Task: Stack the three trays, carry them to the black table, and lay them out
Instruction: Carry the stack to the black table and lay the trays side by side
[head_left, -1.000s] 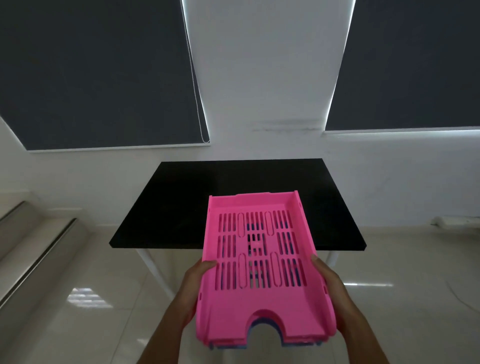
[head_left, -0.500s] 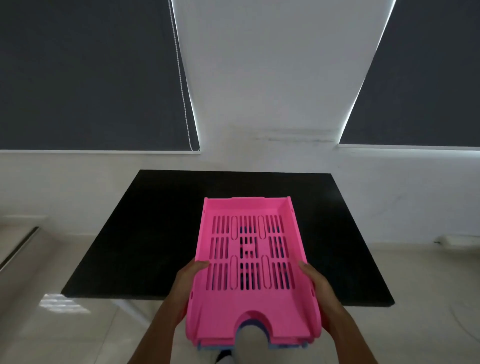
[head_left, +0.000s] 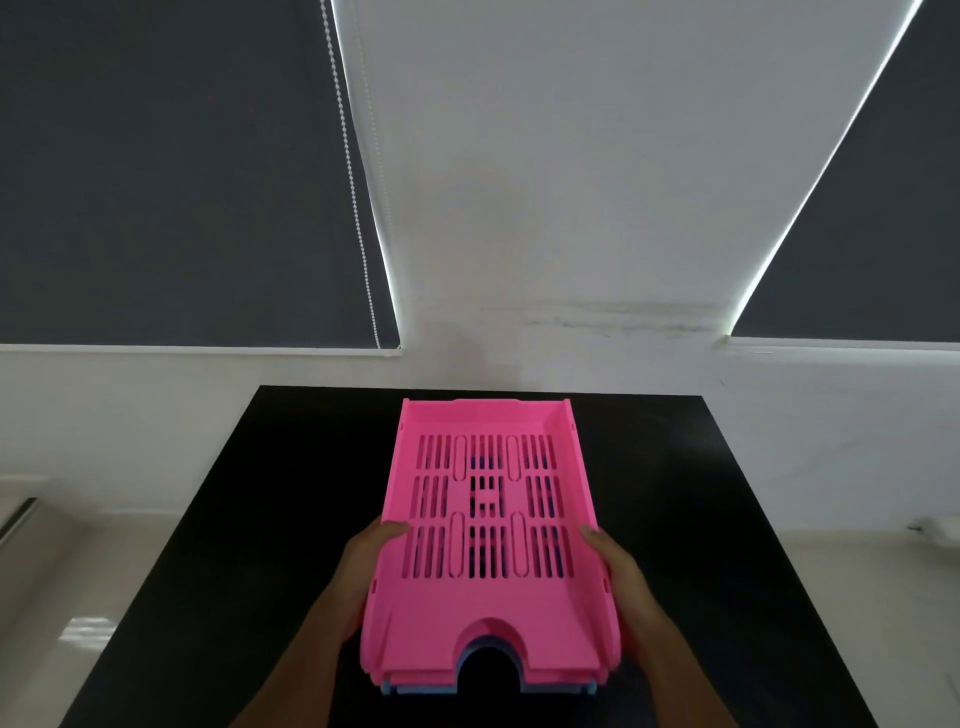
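A stack of slotted plastic trays is held over the black table (head_left: 701, 519). The pink tray (head_left: 488, 613) lies on top; a blue tray (head_left: 415, 690) shows only as a thin edge under its near end. Any tray between them is hidden. My left hand (head_left: 366, 566) grips the stack's left side wall, thumb over the rim. My right hand (head_left: 621, 577) grips the right side wall the same way. I cannot tell whether the stack touches the tabletop.
The table stands against a white wall (head_left: 545, 208) with dark roller blinds (head_left: 171, 171) on both sides. A bead cord (head_left: 353, 176) hangs by the left blind. Pale tiled floor (head_left: 62, 597) lies to the left and right of the table.
I have walked up to the table. The stack, earlier held out in front of the table's near edge, is now over its middle. Both hands keep the same grip.
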